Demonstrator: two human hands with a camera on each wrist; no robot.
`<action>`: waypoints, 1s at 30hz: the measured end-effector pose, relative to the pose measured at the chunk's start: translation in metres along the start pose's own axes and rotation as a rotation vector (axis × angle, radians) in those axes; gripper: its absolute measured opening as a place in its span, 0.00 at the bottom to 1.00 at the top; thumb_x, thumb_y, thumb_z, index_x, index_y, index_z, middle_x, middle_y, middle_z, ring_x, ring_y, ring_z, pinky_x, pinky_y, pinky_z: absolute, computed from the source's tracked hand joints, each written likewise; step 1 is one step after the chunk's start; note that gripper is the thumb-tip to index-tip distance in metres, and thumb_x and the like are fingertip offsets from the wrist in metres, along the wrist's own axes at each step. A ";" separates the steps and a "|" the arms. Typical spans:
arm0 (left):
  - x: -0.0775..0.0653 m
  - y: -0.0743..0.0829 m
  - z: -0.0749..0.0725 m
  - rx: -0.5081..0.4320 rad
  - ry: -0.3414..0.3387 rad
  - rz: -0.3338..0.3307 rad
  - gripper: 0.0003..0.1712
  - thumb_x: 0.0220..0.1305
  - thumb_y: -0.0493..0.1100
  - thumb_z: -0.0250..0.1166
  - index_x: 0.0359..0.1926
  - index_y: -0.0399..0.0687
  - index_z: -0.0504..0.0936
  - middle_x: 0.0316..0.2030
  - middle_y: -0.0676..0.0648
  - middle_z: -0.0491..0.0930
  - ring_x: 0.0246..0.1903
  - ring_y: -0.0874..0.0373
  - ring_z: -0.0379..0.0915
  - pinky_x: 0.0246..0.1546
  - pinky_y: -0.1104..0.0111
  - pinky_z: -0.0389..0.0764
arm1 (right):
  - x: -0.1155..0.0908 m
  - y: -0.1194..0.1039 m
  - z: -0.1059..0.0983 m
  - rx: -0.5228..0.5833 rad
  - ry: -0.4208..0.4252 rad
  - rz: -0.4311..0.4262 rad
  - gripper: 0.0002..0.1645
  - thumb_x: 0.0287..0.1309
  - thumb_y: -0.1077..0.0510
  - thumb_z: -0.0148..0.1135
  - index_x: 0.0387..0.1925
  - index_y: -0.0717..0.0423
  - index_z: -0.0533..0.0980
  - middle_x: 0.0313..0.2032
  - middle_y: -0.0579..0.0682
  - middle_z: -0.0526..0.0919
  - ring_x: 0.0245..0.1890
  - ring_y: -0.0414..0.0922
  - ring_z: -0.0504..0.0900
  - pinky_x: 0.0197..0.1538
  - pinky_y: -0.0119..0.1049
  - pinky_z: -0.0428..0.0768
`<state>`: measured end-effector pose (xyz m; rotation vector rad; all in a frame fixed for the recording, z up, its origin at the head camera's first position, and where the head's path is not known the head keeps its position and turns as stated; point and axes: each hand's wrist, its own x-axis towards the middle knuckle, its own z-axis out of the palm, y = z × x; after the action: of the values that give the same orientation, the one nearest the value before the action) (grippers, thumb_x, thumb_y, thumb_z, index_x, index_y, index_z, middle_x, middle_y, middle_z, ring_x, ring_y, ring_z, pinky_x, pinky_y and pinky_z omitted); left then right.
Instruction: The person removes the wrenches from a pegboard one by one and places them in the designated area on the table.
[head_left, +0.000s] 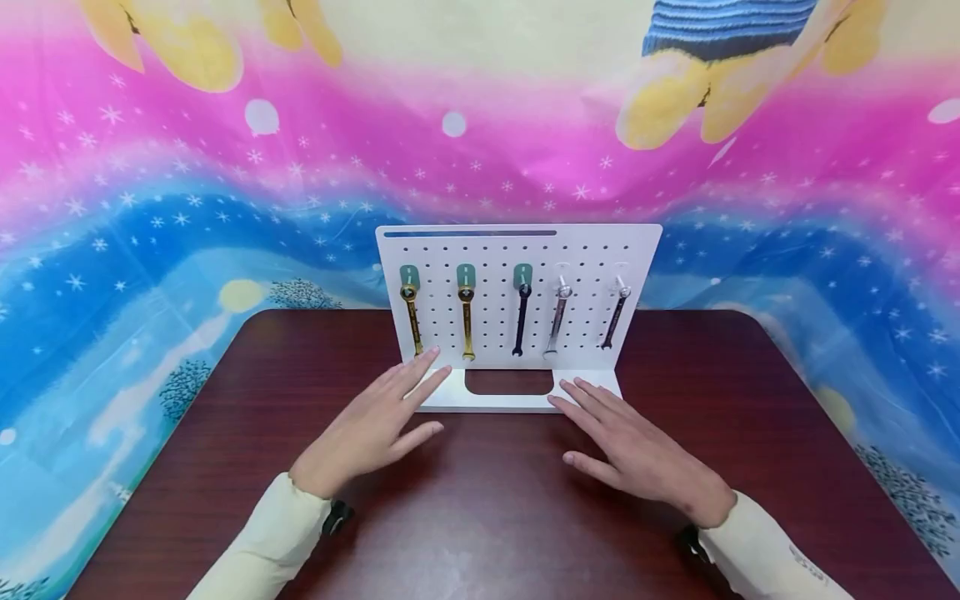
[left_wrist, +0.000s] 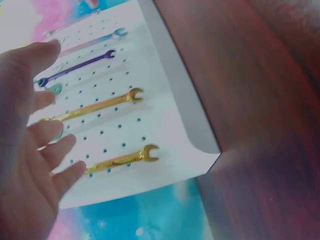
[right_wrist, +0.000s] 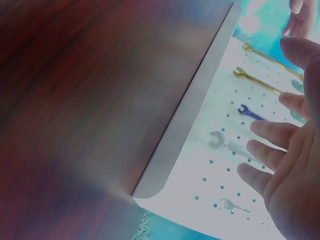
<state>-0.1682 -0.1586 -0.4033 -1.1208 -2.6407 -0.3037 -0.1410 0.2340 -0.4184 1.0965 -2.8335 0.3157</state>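
Note:
A white pegboard stand [head_left: 517, 242] stands upright on the table, with several combination wrenches hanging in a row from its hooks. At its left hang two gold wrenches [head_left: 467, 325], beside them a dark wrench [head_left: 521, 321]. Farther right are a silver wrench [head_left: 557, 321] and a dark reddish wrench [head_left: 617, 318]. My left hand [head_left: 375, 425], fingers straight and spread, is before the stand's lower left corner and overlaps its base in the head view. On the other side my right hand [head_left: 637, 442] reaches with extended fingers over the base's right front. Both hold nothing.
The dark reddish-brown table [head_left: 495, 500] carries the stand near its back edge. Behind and around it hangs a colourful printed cloth [head_left: 480, 158]. Green hook plates [head_left: 466, 273] and clear ones carry the wrenches. Dark straps show at both cuffs.

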 end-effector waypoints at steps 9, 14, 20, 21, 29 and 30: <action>0.008 -0.016 -0.021 0.000 0.314 -0.040 0.38 0.65 0.45 0.71 0.74 0.43 0.71 0.74 0.43 0.65 0.69 0.47 0.66 0.63 0.49 0.72 | -0.001 0.017 -0.001 0.095 0.095 0.080 0.43 0.68 0.48 0.68 0.79 0.46 0.61 0.73 0.51 0.68 0.72 0.53 0.66 0.68 0.56 0.68; 0.009 -0.024 -0.030 -0.067 0.497 -0.117 0.36 0.63 0.37 0.71 0.72 0.42 0.74 0.70 0.43 0.71 0.66 0.47 0.71 0.59 0.48 0.75 | 0.001 0.025 0.000 0.154 0.126 0.196 0.41 0.66 0.53 0.71 0.77 0.45 0.65 0.69 0.54 0.72 0.67 0.56 0.72 0.63 0.58 0.73; 0.026 -0.037 -0.036 -0.303 0.672 -0.202 0.36 0.69 0.33 0.66 0.76 0.46 0.69 0.70 0.49 0.72 0.67 0.53 0.69 0.64 0.53 0.71 | 0.002 0.039 -0.005 0.225 0.232 0.271 0.34 0.66 0.58 0.70 0.71 0.55 0.71 0.62 0.57 0.79 0.51 0.55 0.83 0.54 0.54 0.81; 0.029 -0.038 -0.037 -0.338 0.696 -0.219 0.35 0.69 0.33 0.66 0.75 0.47 0.69 0.69 0.50 0.73 0.67 0.54 0.70 0.64 0.53 0.72 | 0.002 0.041 -0.005 0.239 0.248 0.273 0.34 0.66 0.59 0.70 0.71 0.56 0.71 0.61 0.57 0.80 0.48 0.54 0.84 0.52 0.53 0.82; 0.047 -0.051 -0.038 -0.450 0.831 -0.314 0.32 0.71 0.34 0.64 0.74 0.46 0.71 0.64 0.42 0.74 0.64 0.52 0.69 0.61 0.49 0.73 | 0.005 0.056 -0.005 0.336 0.350 0.273 0.33 0.67 0.65 0.68 0.70 0.60 0.70 0.58 0.60 0.82 0.46 0.53 0.87 0.48 0.50 0.84; 0.049 -0.053 -0.038 -0.456 0.838 -0.321 0.32 0.71 0.35 0.64 0.74 0.46 0.70 0.65 0.43 0.73 0.65 0.52 0.69 0.62 0.50 0.73 | 0.006 0.057 -0.005 0.340 0.362 0.274 0.33 0.67 0.65 0.68 0.70 0.60 0.70 0.58 0.60 0.82 0.48 0.53 0.86 0.49 0.50 0.83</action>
<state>-0.2334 -0.1725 -0.3567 -0.4705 -1.9961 -1.1873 -0.1831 0.2724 -0.4213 0.6025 -2.6488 0.9410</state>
